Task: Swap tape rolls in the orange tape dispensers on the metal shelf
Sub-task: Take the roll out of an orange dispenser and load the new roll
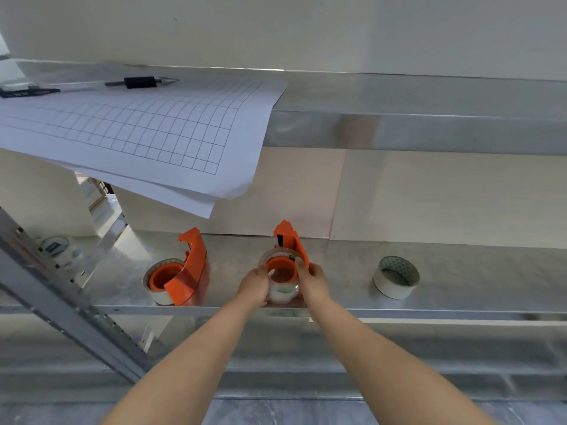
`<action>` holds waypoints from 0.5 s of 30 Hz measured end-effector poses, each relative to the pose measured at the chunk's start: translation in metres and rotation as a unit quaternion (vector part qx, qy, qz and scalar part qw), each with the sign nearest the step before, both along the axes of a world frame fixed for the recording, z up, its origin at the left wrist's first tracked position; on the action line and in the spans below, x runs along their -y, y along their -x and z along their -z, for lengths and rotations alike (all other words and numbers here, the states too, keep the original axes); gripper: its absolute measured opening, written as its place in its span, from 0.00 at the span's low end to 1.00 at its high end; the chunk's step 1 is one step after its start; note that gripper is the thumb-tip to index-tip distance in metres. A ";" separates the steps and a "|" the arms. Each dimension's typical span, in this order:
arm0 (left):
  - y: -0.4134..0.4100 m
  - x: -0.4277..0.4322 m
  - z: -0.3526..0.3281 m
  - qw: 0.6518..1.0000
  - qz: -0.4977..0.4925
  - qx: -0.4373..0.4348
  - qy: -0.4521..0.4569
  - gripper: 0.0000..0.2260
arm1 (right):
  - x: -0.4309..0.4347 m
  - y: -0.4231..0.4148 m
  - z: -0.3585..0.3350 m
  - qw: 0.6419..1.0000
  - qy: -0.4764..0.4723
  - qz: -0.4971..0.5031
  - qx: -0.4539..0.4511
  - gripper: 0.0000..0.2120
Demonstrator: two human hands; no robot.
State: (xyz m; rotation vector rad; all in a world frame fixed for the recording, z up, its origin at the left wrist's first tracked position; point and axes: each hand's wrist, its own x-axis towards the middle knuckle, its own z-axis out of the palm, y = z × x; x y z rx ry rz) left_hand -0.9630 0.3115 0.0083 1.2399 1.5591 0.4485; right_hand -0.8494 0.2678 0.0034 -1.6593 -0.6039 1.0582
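Note:
Two orange tape dispensers stand on the metal shelf (460,280). The left dispenser (187,268) holds a whitish tape roll (158,289) on its hub. The right dispenser (288,240) carries a clear tape roll (283,286) around its orange hub. My left hand (254,286) grips the left side of this clear roll, and my right hand (313,279) grips its right side together with the dispenser body. A loose white roll (395,277) stands on the shelf to the right, apart from both hands.
Another clear roll (58,250) lies at the shelf's far left behind a slanted perforated metal upright (61,299). Gridded paper sheets (147,133) overhang the upper shelf, with a pen (141,82) behind them. A wall closes the back.

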 end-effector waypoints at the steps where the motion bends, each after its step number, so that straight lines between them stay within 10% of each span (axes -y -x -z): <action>1: -0.001 -0.002 0.001 1.000 -0.018 0.018 0.010 0.22 | -0.002 -0.003 0.001 1.000 0.005 -0.006 0.016 0.20; 9: 0.000 -0.005 0.017 0.999 0.005 -0.047 -0.007 0.23 | -0.002 -0.011 0.012 0.998 0.024 -0.055 0.017 0.16; 15: -0.024 -0.014 -0.024 0.941 0.049 -0.198 -0.271 0.23 | 0.009 -0.036 -0.008 0.994 0.013 0.015 0.105 0.27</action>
